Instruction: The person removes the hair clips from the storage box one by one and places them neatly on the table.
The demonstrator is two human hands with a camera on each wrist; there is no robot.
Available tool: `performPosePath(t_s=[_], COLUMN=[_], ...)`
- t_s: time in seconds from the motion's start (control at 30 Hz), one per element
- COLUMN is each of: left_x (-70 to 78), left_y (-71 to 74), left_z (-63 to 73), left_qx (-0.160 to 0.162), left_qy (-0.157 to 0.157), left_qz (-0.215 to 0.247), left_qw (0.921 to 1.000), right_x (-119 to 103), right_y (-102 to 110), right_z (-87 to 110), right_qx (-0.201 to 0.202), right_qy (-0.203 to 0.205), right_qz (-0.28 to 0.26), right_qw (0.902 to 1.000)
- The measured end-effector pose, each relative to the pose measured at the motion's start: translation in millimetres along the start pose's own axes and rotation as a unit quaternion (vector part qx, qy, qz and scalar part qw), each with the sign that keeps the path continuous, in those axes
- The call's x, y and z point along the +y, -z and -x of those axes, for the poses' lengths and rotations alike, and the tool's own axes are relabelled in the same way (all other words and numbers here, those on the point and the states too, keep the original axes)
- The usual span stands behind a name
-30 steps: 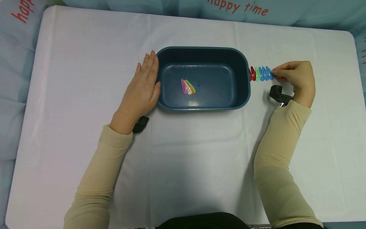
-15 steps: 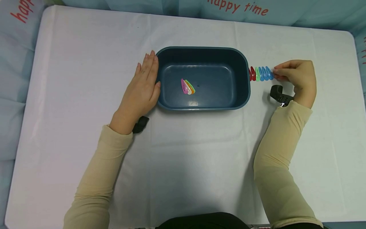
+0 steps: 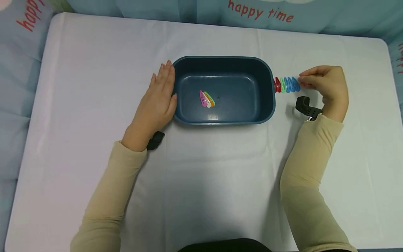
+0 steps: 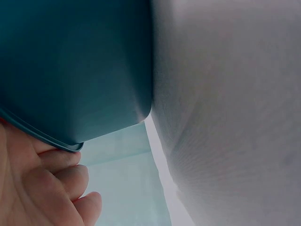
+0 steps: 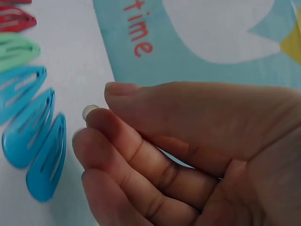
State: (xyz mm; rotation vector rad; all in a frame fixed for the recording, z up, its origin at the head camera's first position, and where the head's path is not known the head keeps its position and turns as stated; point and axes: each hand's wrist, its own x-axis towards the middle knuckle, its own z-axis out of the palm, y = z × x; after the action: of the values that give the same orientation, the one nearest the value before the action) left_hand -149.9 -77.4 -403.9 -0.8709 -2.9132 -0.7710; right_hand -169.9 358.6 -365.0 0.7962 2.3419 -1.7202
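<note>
A dark blue plastic tub (image 3: pixel 226 117) stands on the white-covered table. Against its left side rests my left hand (image 3: pixel 155 99), fingers straight and together along the rim; the left wrist view shows the fingers (image 4: pixel 61 181) at the tub's edge. Inside the tub lie several snap hair clips (image 3: pixel 207 99) in pink, white, orange and green. Outside its right wall, a row of snap hair clips (image 3: pixel 288 84) runs red, green, then blue. My right hand (image 3: pixel 327 84) hovers at the row's right end, fingers loosely bent. Nothing shows between thumb and fingers, which sit apart from the last blue clip (image 5: pixel 47 162).
A white cloth covers the table (image 3: pixel 204 175). Light blue fabric (image 3: pixel 201 14) with red "happy time" lettering rises along the back and sides. Black wrist mounts (image 3: pixel 306 107) sit at both wrists.
My right fingertips have lifted a little away from the last blue clip. The head view has tilted slightly, so the scene sits lower. My left hand stays against the tub.
</note>
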Motion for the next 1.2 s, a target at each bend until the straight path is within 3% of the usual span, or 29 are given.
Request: performPosePath(t_s=[0.3,0.67,1.2], left_x=[-2.3,-3.9,-3.4], left_y=[-1.2,-0.4,-0.1], left_z=[-0.1,-1.9,-1.8], left_qx=[0.005,0.010,0.011], left_qy=[-0.006,-0.009,-0.008], left_qz=[-0.005,-0.006,-0.006], left_qw=[1.0000,0.9999,0.9999], right_x=[-9,-29,-42], right_y=[-10,-22,-44], right_z=[8.0,24.2,36.4], right_qx=[-0.038,-0.075,-0.127], right_qy=[0.063,0.148,0.183], right_qz=[-0.011,-0.028,-0.062], right_qw=[0.9972,0.9858,0.9728])
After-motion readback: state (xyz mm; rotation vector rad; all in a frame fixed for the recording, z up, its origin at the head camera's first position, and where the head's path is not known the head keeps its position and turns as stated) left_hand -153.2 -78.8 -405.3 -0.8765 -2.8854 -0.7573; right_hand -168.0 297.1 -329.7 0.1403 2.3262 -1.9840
